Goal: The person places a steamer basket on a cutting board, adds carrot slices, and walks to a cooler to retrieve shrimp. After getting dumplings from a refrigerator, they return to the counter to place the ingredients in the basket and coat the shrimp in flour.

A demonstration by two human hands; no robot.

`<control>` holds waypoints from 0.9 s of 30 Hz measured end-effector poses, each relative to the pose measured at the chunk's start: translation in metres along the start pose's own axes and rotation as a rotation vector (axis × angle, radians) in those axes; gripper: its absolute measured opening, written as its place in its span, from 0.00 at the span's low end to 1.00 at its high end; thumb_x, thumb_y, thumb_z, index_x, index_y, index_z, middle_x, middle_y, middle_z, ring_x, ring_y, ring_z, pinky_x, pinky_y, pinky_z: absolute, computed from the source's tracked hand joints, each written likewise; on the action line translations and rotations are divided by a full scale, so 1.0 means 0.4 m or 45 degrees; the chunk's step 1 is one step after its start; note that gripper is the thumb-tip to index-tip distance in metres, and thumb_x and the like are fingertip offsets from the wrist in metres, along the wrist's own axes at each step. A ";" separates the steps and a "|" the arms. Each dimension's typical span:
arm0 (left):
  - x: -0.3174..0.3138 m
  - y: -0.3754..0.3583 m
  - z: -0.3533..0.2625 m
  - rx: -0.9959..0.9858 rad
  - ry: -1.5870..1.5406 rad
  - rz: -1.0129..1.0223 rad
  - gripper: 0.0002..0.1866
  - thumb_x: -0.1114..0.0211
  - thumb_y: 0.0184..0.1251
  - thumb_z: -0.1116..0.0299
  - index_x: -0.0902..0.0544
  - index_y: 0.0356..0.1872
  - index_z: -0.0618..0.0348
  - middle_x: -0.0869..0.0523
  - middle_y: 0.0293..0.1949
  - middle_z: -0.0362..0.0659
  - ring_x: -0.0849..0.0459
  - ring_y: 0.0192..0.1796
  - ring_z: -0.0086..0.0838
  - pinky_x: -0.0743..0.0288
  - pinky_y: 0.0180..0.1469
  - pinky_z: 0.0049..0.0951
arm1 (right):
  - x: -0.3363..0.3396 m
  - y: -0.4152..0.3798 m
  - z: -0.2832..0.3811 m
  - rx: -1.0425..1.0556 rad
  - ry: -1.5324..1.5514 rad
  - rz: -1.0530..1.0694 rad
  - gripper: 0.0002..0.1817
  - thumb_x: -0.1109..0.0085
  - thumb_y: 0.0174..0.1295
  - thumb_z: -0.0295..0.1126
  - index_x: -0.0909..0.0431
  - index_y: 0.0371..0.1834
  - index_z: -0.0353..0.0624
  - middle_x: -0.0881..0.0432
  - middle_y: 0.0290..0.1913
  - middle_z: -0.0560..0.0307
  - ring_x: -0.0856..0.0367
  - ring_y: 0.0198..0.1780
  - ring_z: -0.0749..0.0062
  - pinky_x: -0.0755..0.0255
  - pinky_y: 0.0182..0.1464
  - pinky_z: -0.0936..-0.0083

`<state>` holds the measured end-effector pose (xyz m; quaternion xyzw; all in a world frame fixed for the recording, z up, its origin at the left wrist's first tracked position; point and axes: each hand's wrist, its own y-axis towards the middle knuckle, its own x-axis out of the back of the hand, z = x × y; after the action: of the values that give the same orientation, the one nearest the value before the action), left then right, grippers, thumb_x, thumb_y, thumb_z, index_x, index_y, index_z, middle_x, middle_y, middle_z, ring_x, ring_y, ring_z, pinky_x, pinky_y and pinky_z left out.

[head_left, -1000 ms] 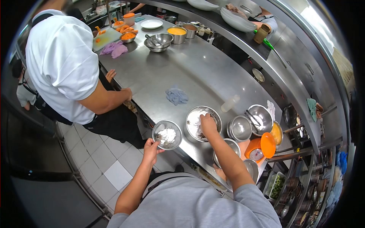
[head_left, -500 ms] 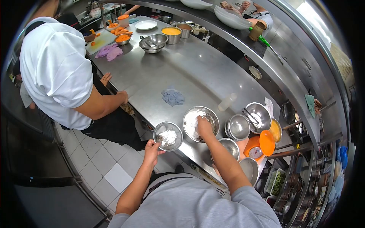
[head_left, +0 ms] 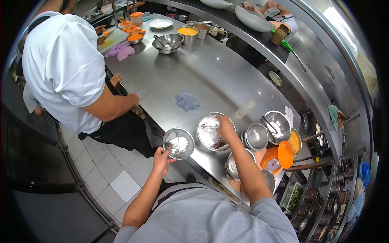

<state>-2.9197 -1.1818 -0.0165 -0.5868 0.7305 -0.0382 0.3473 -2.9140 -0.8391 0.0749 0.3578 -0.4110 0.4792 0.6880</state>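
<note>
My left hand (head_left: 161, 160) grips the rim of a small metal bowl (head_left: 188, 154), held just off the table's front edge with white powder (head_left: 178, 144) in it. Beside it on the table stands a larger metal bowl (head_left: 199, 139), where white powder (head_left: 210, 124) lies over darker brownish pieces (head_left: 219, 144). Inside the far right side of this larger bowl is my right hand (head_left: 225, 128), its fingers curled downward. What those fingers hold, if anything, is hidden.
Right of the larger bowl are stacked metal bowls (head_left: 257, 137), a bowl with tongs (head_left: 279, 121) and an orange scale (head_left: 272, 158). A blue cloth (head_left: 187, 101) and a clear bottle (head_left: 245, 109) lie beyond. A co-worker in white (head_left: 65, 60) stands at left.
My right hand has moved from the middle of the larger bowl toward its right side, uncovering more of the contents. My left hand still holds the small bowl in nearly the same place.
</note>
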 end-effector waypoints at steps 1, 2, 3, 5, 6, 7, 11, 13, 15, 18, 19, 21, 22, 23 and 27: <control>-0.004 -0.004 -0.004 0.000 0.000 -0.008 0.08 0.37 0.72 0.74 0.29 0.37 0.52 0.17 0.41 0.41 0.15 0.40 0.29 0.15 0.38 0.38 | 0.027 -0.004 0.010 -0.052 0.053 -0.062 0.23 0.39 0.54 0.16 0.19 0.56 0.38 0.20 0.55 0.34 0.20 0.58 0.38 0.26 0.61 0.54; -0.010 -0.007 -0.009 -0.002 0.000 -0.013 0.08 0.37 0.72 0.74 0.29 0.37 0.51 0.17 0.40 0.41 0.15 0.40 0.29 0.14 0.38 0.38 | 0.048 -0.011 0.027 -0.015 0.068 -0.088 0.23 0.41 0.54 0.16 0.18 0.56 0.38 0.20 0.53 0.35 0.20 0.59 0.39 0.26 0.61 0.54; -0.017 -0.009 -0.014 0.000 0.003 -0.008 0.08 0.37 0.72 0.74 0.29 0.37 0.51 0.17 0.40 0.41 0.15 0.40 0.29 0.14 0.38 0.38 | 0.040 -0.017 0.026 -0.020 0.067 -0.092 0.23 0.41 0.54 0.16 0.18 0.56 0.38 0.20 0.53 0.35 0.20 0.59 0.39 0.26 0.61 0.54; -0.032 -0.016 -0.024 -0.053 -0.017 -0.028 0.09 0.37 0.73 0.75 0.29 0.37 0.51 0.17 0.40 0.41 0.15 0.39 0.28 0.14 0.37 0.36 | 0.001 -0.035 0.017 0.128 -0.006 -0.093 0.22 0.44 0.56 0.16 0.18 0.56 0.38 0.19 0.53 0.35 0.20 0.58 0.39 0.25 0.61 0.55; -0.042 -0.022 -0.036 -0.052 -0.016 -0.026 0.09 0.37 0.73 0.75 0.29 0.37 0.51 0.17 0.40 0.41 0.15 0.39 0.28 0.14 0.37 0.36 | -0.017 -0.045 0.019 0.221 -0.077 -0.008 0.21 0.43 0.57 0.18 0.18 0.55 0.38 0.18 0.52 0.37 0.18 0.57 0.41 0.25 0.60 0.55; -0.050 -0.028 -0.049 -0.076 -0.026 -0.012 0.09 0.37 0.73 0.75 0.29 0.37 0.52 0.17 0.40 0.41 0.14 0.38 0.28 0.14 0.36 0.35 | -0.028 -0.058 0.015 0.220 -0.076 -0.007 0.21 0.43 0.57 0.18 0.18 0.55 0.38 0.18 0.52 0.37 0.18 0.57 0.41 0.25 0.60 0.55; -0.070 -0.053 -0.095 -0.131 -0.033 -0.014 0.08 0.38 0.74 0.76 0.29 0.37 0.52 0.16 0.39 0.42 0.14 0.37 0.27 0.14 0.34 0.30 | 0.002 -0.071 0.033 0.161 -0.003 0.038 0.22 0.42 0.55 0.18 0.17 0.55 0.39 0.14 0.48 0.39 0.17 0.54 0.43 0.23 0.58 0.54; -0.077 -0.060 -0.111 -0.147 -0.024 -0.018 0.08 0.38 0.74 0.76 0.29 0.37 0.52 0.16 0.39 0.42 0.14 0.37 0.26 0.14 0.34 0.30 | 0.072 -0.067 0.040 0.284 0.056 -0.076 0.24 0.40 0.53 0.17 0.16 0.56 0.40 0.14 0.47 0.39 0.17 0.54 0.41 0.23 0.58 0.53; -0.084 -0.061 -0.126 -0.162 -0.012 -0.026 0.08 0.38 0.74 0.76 0.29 0.37 0.53 0.16 0.39 0.42 0.14 0.37 0.26 0.14 0.35 0.30 | 0.149 -0.066 0.071 0.203 0.062 -0.033 0.26 0.36 0.52 0.17 0.17 0.58 0.39 0.14 0.50 0.39 0.17 0.55 0.42 0.23 0.59 0.55; -0.099 -0.057 -0.140 -0.186 -0.040 0.052 0.08 0.37 0.75 0.75 0.29 0.37 0.53 0.16 0.39 0.41 0.14 0.37 0.24 0.13 0.35 0.30 | 0.222 -0.055 0.120 0.077 0.283 -0.016 0.26 0.34 0.55 0.19 0.19 0.60 0.37 0.14 0.54 0.43 0.14 0.55 0.54 0.22 0.60 0.66; -0.100 -0.051 -0.136 -0.190 -0.036 0.051 0.08 0.37 0.75 0.75 0.29 0.37 0.53 0.16 0.39 0.41 0.14 0.37 0.24 0.13 0.35 0.30 | 0.233 -0.055 0.146 0.079 0.289 -0.019 0.26 0.34 0.55 0.19 0.19 0.60 0.37 0.14 0.54 0.43 0.14 0.55 0.54 0.22 0.60 0.66; -0.114 -0.038 -0.130 -0.175 -0.039 0.083 0.09 0.37 0.75 0.75 0.29 0.36 0.52 0.16 0.40 0.40 0.14 0.38 0.24 0.13 0.36 0.30 | 0.229 -0.056 0.203 0.059 0.643 0.226 0.27 0.35 0.56 0.19 0.21 0.62 0.35 0.13 0.53 0.47 0.14 0.55 0.62 0.22 0.59 0.67; -0.134 -0.052 -0.142 -0.170 -0.044 0.087 0.09 0.37 0.75 0.75 0.29 0.36 0.52 0.15 0.40 0.40 0.14 0.38 0.24 0.13 0.35 0.30 | 0.168 -0.044 0.192 0.100 0.683 0.256 0.26 0.34 0.55 0.22 0.21 0.61 0.34 0.14 0.55 0.44 0.15 0.57 0.58 0.25 0.63 0.67; -0.137 -0.049 -0.137 -0.166 -0.040 0.098 0.09 0.37 0.75 0.75 0.29 0.36 0.52 0.15 0.40 0.40 0.14 0.38 0.24 0.13 0.35 0.30 | 0.124 -0.047 0.215 0.082 0.811 0.269 0.27 0.33 0.55 0.23 0.21 0.62 0.35 0.14 0.54 0.44 0.15 0.56 0.59 0.24 0.62 0.69; -0.134 -0.052 -0.113 -0.169 -0.052 0.099 0.09 0.37 0.74 0.77 0.28 0.36 0.52 0.14 0.42 0.42 0.13 0.39 0.26 0.13 0.35 0.31 | -0.024 -0.058 0.243 -0.106 0.889 0.356 0.32 0.31 0.55 0.26 0.23 0.66 0.33 0.16 0.61 0.40 0.17 0.62 0.55 0.26 0.65 0.68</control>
<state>-2.9237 -1.1569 0.0523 -0.5804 0.7463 0.0359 0.3237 -2.9156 -0.9355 0.1034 0.0851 -0.2159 0.6445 0.7286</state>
